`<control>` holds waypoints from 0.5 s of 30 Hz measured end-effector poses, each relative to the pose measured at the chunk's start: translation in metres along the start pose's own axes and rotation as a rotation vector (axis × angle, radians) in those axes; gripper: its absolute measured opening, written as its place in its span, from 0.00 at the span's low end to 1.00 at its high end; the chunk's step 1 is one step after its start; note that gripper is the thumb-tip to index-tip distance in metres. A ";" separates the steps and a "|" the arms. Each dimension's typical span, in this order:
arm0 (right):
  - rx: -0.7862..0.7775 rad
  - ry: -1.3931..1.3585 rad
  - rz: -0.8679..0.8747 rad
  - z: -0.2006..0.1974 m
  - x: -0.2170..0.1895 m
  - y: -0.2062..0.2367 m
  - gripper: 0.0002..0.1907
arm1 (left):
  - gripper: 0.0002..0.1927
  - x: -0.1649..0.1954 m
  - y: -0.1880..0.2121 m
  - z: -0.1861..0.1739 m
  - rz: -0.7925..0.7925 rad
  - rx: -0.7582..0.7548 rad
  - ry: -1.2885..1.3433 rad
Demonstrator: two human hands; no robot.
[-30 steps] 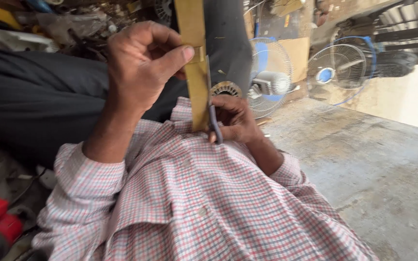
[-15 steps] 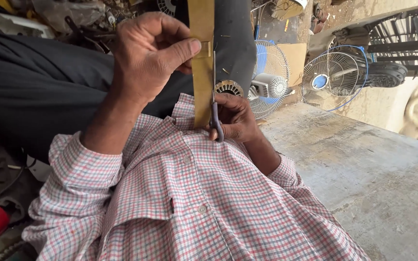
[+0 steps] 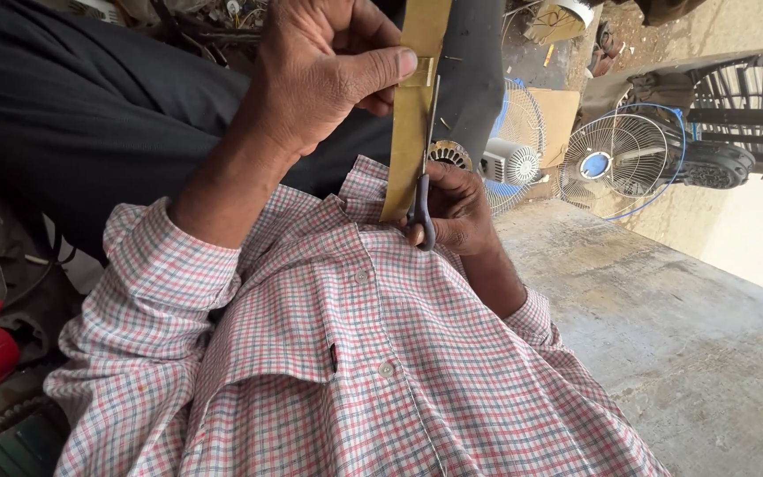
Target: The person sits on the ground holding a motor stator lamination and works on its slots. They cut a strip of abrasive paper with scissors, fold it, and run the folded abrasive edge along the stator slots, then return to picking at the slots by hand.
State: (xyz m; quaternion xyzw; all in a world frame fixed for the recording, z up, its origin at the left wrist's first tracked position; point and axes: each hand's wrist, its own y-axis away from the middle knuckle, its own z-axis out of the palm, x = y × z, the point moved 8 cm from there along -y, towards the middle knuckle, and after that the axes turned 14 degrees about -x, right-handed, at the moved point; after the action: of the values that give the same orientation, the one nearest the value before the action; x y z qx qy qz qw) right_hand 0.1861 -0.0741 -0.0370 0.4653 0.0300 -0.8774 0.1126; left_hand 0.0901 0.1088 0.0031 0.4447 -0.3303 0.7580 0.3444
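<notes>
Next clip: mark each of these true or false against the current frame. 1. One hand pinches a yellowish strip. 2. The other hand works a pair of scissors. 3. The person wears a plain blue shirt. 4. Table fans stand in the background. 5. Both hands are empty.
1. True: the left hand pinches the yellowish strip between thumb and fingers.
2. True: the right hand holds scissors, blades running up along the strip.
3. False: the shirt is checked in red, white and blue.
4. True: a fan with a wire guard stands on the concrete floor, another beside it.
5. False: each hand holds something.
</notes>
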 end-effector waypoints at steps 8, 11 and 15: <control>-0.034 -0.054 -0.028 0.011 -0.008 -0.008 0.37 | 0.05 -0.002 0.005 0.001 -0.057 0.060 -0.109; -0.049 -0.029 -0.035 0.014 -0.011 -0.010 0.38 | 0.05 -0.004 0.004 0.002 -0.088 0.069 -0.093; -0.038 0.017 -0.025 0.013 -0.012 -0.008 0.37 | 0.04 -0.007 0.003 0.005 -0.105 0.072 -0.016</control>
State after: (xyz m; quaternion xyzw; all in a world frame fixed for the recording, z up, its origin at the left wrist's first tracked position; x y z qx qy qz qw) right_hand 0.1800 -0.0661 -0.0200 0.4702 0.0532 -0.8740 0.1103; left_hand 0.0926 0.1012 -0.0016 0.4796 -0.2819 0.7466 0.3648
